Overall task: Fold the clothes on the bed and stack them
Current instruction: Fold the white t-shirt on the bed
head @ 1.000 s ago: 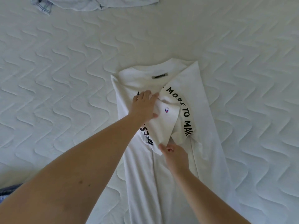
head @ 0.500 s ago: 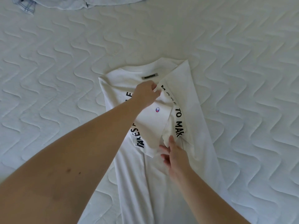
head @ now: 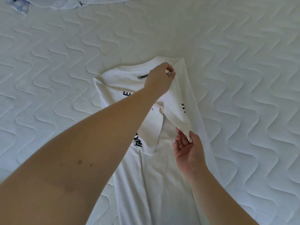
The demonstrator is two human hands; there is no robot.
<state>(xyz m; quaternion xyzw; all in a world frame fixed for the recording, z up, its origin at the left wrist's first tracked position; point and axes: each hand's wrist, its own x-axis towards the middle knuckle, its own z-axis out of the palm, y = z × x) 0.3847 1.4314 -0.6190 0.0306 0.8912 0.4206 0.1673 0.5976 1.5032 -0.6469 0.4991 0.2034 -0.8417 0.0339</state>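
A white T-shirt with black lettering lies lengthwise on the bed, its collar at the far end and both long sides folded inward. My left hand pinches the upper edge of the right sleeve flap near the collar. My right hand pinches the lower corner of the same flap, lifted a little off the shirt. The sleeve hangs taut between the two hands. My left forearm hides part of the lettering and the small chest logo.
The bed's white quilted cover spreads on every side of the shirt. A pale blue garment with a checked edge lies crumpled at the far left edge of the view.
My left hand moved up and to the right toward the collar with the sleeve edge. My right hand took hold of the sleeve's lower corner and pulled it rightward, covering most of the lettering.
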